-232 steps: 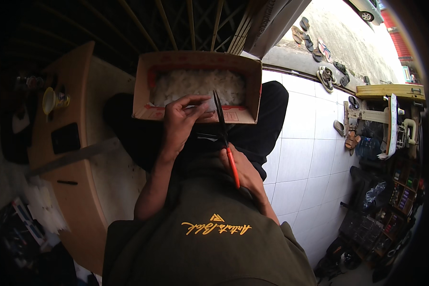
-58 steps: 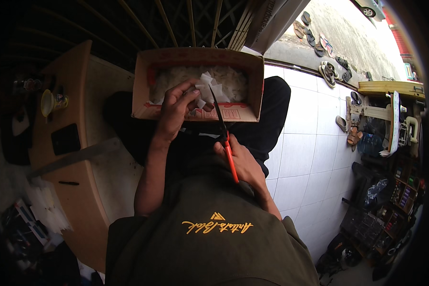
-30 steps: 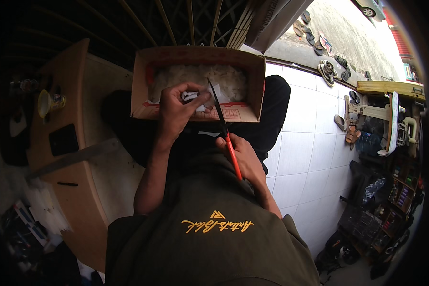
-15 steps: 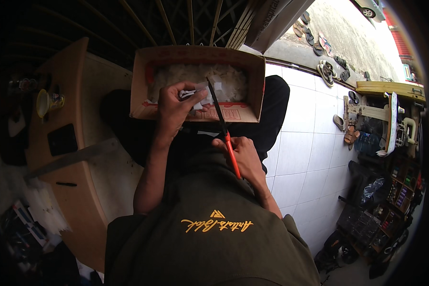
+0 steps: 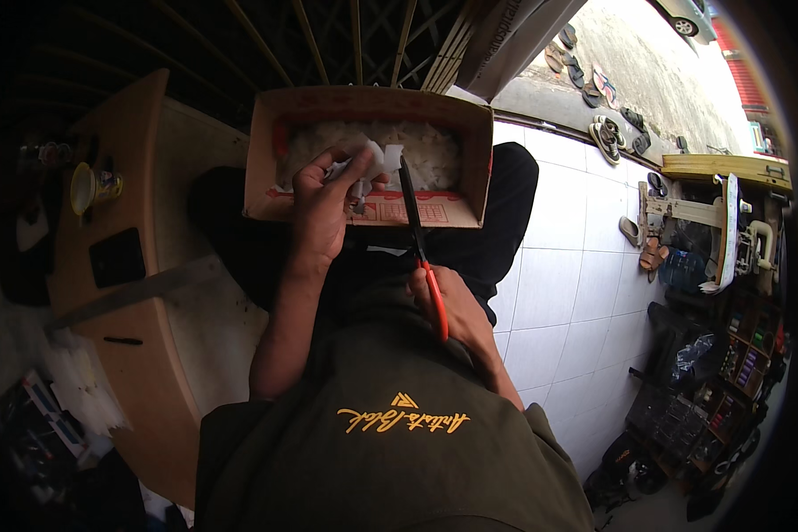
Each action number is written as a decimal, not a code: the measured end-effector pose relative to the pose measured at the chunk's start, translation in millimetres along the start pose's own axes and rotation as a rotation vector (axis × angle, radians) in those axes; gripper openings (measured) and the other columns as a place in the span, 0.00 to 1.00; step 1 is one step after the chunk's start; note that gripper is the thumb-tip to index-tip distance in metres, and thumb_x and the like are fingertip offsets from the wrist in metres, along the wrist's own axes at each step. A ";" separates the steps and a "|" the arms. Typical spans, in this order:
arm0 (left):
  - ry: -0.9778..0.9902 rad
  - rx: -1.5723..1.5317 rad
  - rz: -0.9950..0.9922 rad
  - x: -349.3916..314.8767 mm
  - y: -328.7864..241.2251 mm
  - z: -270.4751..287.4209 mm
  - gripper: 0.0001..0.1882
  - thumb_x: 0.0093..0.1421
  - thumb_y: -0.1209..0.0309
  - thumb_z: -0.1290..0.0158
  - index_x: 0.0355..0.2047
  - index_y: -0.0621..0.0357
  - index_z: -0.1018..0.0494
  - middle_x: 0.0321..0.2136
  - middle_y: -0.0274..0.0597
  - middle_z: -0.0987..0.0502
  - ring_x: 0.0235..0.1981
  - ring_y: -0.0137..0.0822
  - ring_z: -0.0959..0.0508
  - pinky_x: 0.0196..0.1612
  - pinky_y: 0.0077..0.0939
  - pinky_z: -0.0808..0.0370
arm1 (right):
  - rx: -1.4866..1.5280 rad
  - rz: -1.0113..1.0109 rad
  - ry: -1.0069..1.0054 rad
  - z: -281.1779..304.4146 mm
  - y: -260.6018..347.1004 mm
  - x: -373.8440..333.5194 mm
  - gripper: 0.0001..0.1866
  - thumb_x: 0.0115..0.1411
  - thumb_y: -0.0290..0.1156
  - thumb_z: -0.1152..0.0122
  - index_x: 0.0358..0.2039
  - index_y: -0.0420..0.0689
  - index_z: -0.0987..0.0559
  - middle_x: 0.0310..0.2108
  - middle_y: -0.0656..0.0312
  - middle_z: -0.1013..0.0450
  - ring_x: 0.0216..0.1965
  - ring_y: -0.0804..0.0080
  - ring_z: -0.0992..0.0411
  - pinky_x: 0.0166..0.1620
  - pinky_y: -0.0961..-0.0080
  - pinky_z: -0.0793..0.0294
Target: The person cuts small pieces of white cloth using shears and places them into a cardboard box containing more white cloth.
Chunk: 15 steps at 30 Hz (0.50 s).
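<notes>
Pinched in my left hand (image 5: 324, 199) are crumpled white pieces of paper or cloth (image 5: 370, 167); I cannot make out which. My right hand (image 5: 452, 301) grips the red handles of a pair of scissors (image 5: 413, 213). Their dark blades look closed, with the tips beside a small white flap that sticks out from the held pieces. Both hands work over a cardboard box (image 5: 483, 168) between my knees. Pale cut scraps (image 5: 430, 146) fill the box. A white sliver (image 5: 387, 249) lies on my dark trousers below it.
On my left stands a wooden table (image 5: 142, 301) bearing a cup (image 5: 83, 188), a dark flat object (image 5: 117, 259) and a pen (image 5: 123, 341). A metal grille rises behind the box. White floor tiles (image 5: 559, 213) stretch right toward shoes (image 5: 606, 137), a yellow wooden piece and cluttered shelves.
The white pieces in my left hand have shifted and turned slightly upward. The scissors have drawn down a little, and their blades have come from across the pieces to beside the flap.
</notes>
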<state>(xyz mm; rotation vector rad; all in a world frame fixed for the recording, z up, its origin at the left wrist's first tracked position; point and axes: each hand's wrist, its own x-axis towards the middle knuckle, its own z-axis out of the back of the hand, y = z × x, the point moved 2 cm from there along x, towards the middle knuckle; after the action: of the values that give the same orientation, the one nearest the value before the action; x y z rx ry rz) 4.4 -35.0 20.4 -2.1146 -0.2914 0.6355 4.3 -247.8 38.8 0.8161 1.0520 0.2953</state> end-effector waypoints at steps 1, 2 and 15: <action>0.006 0.002 0.010 -0.8 1.0 -1.6 0.12 0.61 0.70 0.39 0.42 0.63 0.24 0.34 0.44 0.19 0.31 0.32 0.17 0.35 0.20 0.20 | 0.001 0.041 -0.024 -2.6 -4.2 0.2 0.32 0.66 0.56 0.53 0.37 0.31 0.29 0.25 0.39 0.28 0.33 0.38 0.28 0.40 0.53 0.31; 0.011 0.004 0.020 -2.0 1.8 -3.5 0.11 0.61 0.71 0.40 0.42 0.62 0.24 0.35 0.43 0.19 0.32 0.32 0.17 0.36 0.21 0.20 | 0.001 0.082 -0.048 -7.7 -12.3 1.3 0.32 0.66 0.57 0.54 0.39 0.32 0.31 0.26 0.38 0.28 0.34 0.37 0.28 0.40 0.53 0.31; 0.082 0.231 0.000 -4.3 6.7 -5.1 0.08 0.59 0.76 0.39 0.38 0.65 0.23 0.32 0.40 0.19 0.32 0.26 0.19 0.34 0.20 0.19 | -0.067 -0.022 -0.101 0.1 -1.5 8.8 0.36 0.63 0.64 0.53 0.41 0.36 0.29 0.28 0.40 0.27 0.37 0.38 0.27 0.42 0.52 0.31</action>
<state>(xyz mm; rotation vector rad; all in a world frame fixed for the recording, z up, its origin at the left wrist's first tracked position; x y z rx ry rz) 3.4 -44.3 18.9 -1.9130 -0.1634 0.5531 8.5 -243.8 32.0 0.7513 0.9514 0.2666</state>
